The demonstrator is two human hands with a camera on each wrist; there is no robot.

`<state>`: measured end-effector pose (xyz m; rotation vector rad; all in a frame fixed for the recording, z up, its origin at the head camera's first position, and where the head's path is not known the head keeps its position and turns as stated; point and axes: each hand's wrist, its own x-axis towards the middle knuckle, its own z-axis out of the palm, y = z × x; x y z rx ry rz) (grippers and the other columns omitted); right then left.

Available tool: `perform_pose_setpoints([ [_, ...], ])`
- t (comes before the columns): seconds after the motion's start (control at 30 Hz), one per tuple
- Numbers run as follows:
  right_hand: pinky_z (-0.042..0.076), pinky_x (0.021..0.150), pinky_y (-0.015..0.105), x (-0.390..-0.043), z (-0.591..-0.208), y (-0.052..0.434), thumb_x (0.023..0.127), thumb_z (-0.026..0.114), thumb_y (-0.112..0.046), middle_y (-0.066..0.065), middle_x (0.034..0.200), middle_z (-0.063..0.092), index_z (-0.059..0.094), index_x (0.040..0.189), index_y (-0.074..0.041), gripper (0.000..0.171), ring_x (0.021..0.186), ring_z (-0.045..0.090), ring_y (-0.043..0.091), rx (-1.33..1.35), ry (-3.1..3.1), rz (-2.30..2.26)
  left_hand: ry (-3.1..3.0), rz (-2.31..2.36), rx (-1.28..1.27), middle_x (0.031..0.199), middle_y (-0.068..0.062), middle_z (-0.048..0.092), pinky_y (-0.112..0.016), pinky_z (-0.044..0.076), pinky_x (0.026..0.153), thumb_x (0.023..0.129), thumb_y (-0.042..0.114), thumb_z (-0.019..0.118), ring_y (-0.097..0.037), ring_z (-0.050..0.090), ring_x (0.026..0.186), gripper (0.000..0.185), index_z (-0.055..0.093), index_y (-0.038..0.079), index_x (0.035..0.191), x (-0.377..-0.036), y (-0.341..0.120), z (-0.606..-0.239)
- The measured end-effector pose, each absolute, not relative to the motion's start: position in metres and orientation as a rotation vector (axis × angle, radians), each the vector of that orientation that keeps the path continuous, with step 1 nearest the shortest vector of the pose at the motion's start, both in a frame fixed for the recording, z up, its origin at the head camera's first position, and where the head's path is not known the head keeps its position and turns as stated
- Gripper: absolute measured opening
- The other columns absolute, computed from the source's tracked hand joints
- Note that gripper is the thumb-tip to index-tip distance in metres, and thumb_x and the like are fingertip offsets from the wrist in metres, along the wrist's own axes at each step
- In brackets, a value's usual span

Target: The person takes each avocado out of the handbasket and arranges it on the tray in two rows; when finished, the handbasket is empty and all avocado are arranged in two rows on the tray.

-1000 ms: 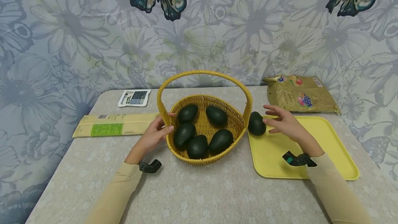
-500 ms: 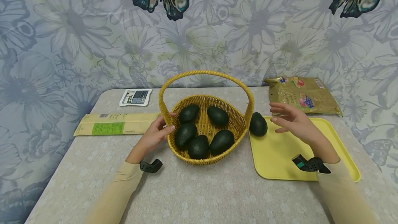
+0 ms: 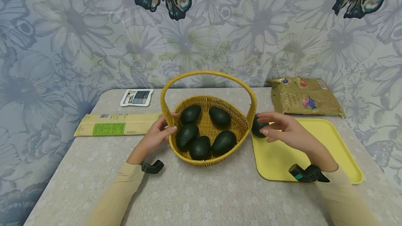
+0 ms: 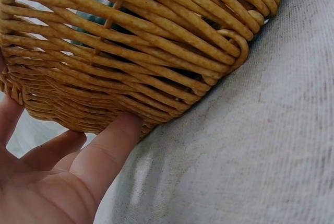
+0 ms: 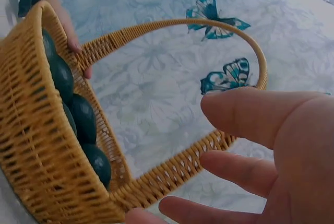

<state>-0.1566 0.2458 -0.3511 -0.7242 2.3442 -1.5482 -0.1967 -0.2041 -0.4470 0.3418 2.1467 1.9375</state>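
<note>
A yellow wicker basket (image 3: 205,162) with a tall handle holds several dark green avocados (image 3: 220,117). My left hand (image 3: 154,136) grips its left side at the base of the handle; in the left wrist view, fingers (image 4: 107,153) touch the outer weave. One more avocado (image 3: 258,127) lies right of the basket, on the left edge of a yellow tray (image 3: 279,165). My right hand (image 3: 287,130) reaches over that avocado with loosely bent fingers, partly covering it. In the right wrist view these fingers (image 5: 240,172) are spread apart with nothing between them; whether they touch the avocado cannot be seen.
A gold packet (image 3: 306,96) with fruit pictures lies behind the tray. On the left are a long pale-yellow packet (image 3: 117,125) with a green label and a small white pouch (image 3: 136,97). A patterned wall (image 3: 201,44) stands behind the table (image 3: 201,198).
My right hand first drew back to the right from the avocado beside the basket, then came left over it again. The left hand and the basket stay in place.
</note>
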Motion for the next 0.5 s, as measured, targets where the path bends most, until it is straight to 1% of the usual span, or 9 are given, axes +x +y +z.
perform_pose_setpoints([
  [0.03, 0.061, 0.077, 0.034, -0.155, -0.351, 0.243, 0.103, 0.056, -0.004, -0.016, 0.127, 0.062, 0.046, 0.145, 0.008, 0.045, 0.103, 0.07, 0.005, -0.733, 2.333, -1.553, 2.147, 1.936, 0.341, 0.121, -0.011, 0.046, -0.022, 0.041, 0.062, 0.103, 0.007, 0.056, -0.008, 0.044, 0.07, 0.05, 0.038, 0.004, 0.15, -0.197, -0.204, -0.447],
  [0.13, 0.061, 0.076, 0.034, -0.151, -0.348, 0.236, 0.103, 0.055, -0.004, -0.016, 0.123, 0.064, 0.049, 0.138, 0.009, 0.038, 0.101, 0.071, 0.006, -0.741, 2.293, -1.581, 2.148, 1.936, 0.338, 0.124, -0.011, 0.045, -0.022, 0.042, 0.065, 0.102, 0.006, 0.056, -0.009, 0.048, 0.08, 0.051, 0.038, 0.003, 0.15, -0.197, -0.204, -0.446],
  [0.2, 0.061, 0.076, 0.034, -0.149, -0.345, 0.231, 0.104, 0.054, -0.004, -0.014, 0.121, 0.065, 0.051, 0.133, 0.01, 0.033, 0.099, 0.071, 0.006, -0.746, 2.272, -1.592, 2.146, 1.939, 0.34, 0.125, -0.011, 0.045, -0.022, 0.043, 0.066, 0.102, 0.006, 0.056, -0.01, 0.048, 0.083, 0.051, 0.038, 0.003, 0.15, -0.196, -0.204, -0.445],
  [0.27, 0.062, 0.076, 0.034, -0.146, -0.344, 0.225, 0.103, 0.055, -0.005, -0.008, 0.122, 0.065, 0.054, 0.13, 0.009, 0.03, 0.098, 0.071, 0.005, -0.769, 2.268, -1.582, 2.144, 1.942, 0.342, 0.126, -0.011, 0.045, -0.022, 0.043, 0.067, 0.103, 0.007, 0.056, -0.01, 0.049, 0.086, 0.051, 0.037, 0.003, 0.15, -0.196, -0.204, -0.445],
  [0.37, 0.061, 0.077, 0.033, -0.143, -0.343, 0.214, 0.102, 0.057, -0.004, 0.006, 0.127, 0.064, 0.054, 0.133, 0.009, 0.034, 0.097, 0.07, 0.005, -0.821, 2.259, -1.551, 2.143, 1.945, 0.344, 0.13, -0.016, 0.045, -0.022, 0.045, 0.069, 0.102, 0.007, 0.056, -0.01, 0.05, 0.089, 0.051, 0.037, 0.003, 0.15, -0.196, -0.204, -0.446],
  [0.43, 0.06, 0.08, 0.03, -0.143, -0.343, 0.205, 0.101, 0.059, -0.005, 0.016, 0.131, 0.062, 0.054, 0.137, 0.007, 0.038, 0.1, 0.07, 0.005, -0.844, 2.271, -1.514, 2.138, 1.948, 0.345, 0.135, -0.021, 0.045, -0.022, 0.048, 0.074, 0.102, 0.006, 0.056, -0.01, 0.052, 0.094, 0.052, 0.037, 0.003, 0.15, -0.196, -0.204, -0.446],
  [0.47, 0.059, 0.083, 0.029, -0.143, -0.343, 0.201, 0.101, 0.06, -0.006, 0.019, 0.132, 0.061, 0.055, 0.138, 0.005, 0.039, 0.103, 0.069, 0.005, -0.853, 2.287, -1.489, 2.135, 1.951, 0.348, 0.138, -0.023, 0.044, -0.022, 0.049, 0.076, 0.102, 0.006, 0.056, -0.01, 0.053, 0.097, 0.052, 0.037, 0.003, 0.15, -0.196, -0.204, -0.446],
  [0.5, 0.059, 0.085, 0.029, -0.143, -0.343, 0.196, 0.1, 0.062, -0.007, 0.022, 0.134, 0.06, 0.055, 0.138, 0.004, 0.04, 0.105, 0.07, 0.009, -0.862, 2.297, -1.47, 2.13, 1.955, 0.349, 0.141, -0.025, 0.043, -0.022, 0.05, 0.078, 0.102, 0.006, 0.056, -0.011, 0.053, 0.099, 0.052, 0.037, 0.003, 0.15, -0.196, -0.203, -0.446],
])
